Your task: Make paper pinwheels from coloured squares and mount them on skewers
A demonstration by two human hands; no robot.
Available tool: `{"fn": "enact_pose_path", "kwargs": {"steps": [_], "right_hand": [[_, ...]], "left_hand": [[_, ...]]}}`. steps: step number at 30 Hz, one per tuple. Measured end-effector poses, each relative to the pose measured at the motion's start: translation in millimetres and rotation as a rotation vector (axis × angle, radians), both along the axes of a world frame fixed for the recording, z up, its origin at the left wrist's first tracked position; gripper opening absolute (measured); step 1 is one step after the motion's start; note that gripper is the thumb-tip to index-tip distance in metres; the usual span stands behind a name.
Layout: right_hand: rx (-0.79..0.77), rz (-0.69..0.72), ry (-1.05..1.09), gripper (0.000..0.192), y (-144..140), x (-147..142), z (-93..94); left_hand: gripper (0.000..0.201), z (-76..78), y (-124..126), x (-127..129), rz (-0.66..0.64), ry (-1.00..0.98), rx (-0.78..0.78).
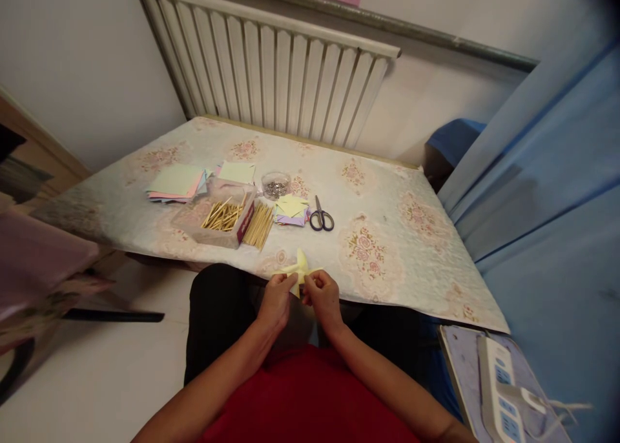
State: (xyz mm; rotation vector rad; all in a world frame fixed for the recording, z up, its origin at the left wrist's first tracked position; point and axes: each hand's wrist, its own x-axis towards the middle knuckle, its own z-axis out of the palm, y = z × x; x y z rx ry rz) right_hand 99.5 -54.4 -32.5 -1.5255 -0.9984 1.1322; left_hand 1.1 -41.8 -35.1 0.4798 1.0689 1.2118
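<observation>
A paper stack (177, 185) is noted at the left of the table (387, 262), with a further pale sheet (237, 172) just behind an open box (220, 220) of sticks (223, 216). More sticks (259, 225) are laid loose against the box's right side. A small glass bowl (276, 185) is seen behind them; its contents cannot be told. Cut paper squares (290, 210) are piled beside scissors (321, 217), which lie closed and apart from the hands.

At the near table edge, a folded yellow paper piece (299, 270) is held between both hands. The left hand (277, 299) is closed narrowly on its lower left part; the right hand (322, 294) is pinched on its right side. The piece is held over the lap, just off the table.

Risks are judged as follows: the thin paper could be torn or creased wrongly if the pinches are pulled apart; the piece could be dropped to the floor, since nothing lies beneath it; the loose sticks could be rolled off by a careless sleeve.
</observation>
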Motion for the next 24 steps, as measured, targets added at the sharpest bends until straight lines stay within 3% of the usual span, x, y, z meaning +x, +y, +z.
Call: {"fn": "enact_pose_path", "kwargs": {"steps": [24], "right_hand": [[0.022,-0.036,-0.065,0.017,0.8,-5.5,-7.4]], "left_hand": [[0.024,-7.0,-1.3,0.7,0.043,0.063,-0.026]]}}
